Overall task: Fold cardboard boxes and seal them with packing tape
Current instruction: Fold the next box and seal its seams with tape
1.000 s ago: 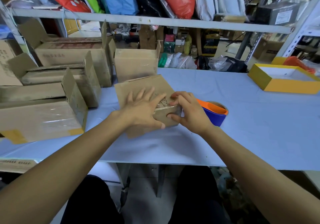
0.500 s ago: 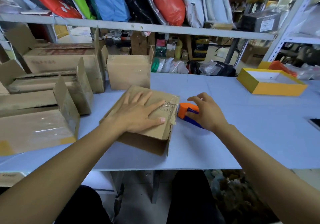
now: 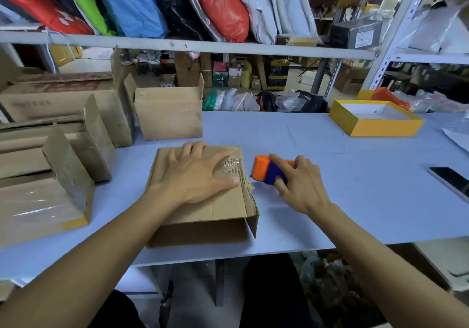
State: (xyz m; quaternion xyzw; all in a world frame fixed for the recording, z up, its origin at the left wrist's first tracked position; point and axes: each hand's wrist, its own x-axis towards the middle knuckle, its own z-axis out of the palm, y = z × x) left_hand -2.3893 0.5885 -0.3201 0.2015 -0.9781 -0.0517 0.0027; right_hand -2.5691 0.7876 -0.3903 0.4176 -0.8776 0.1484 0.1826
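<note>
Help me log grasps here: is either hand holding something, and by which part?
The right hand holds the orange-and-blue tape dispenser, its grip wrapped over the blue body. The left hand only presses flat on the cardboard box.

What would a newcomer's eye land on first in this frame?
Probably the orange-and-blue tape dispenser gripped by the right hand at table centre, the brightest thing near the hands. Just left of it, the left hand presses flat on a cardboard box with shiny clear tape on its top. After that, the yellow tray at the far right of the table and the colourful bags on the shelf above stand out.
</note>
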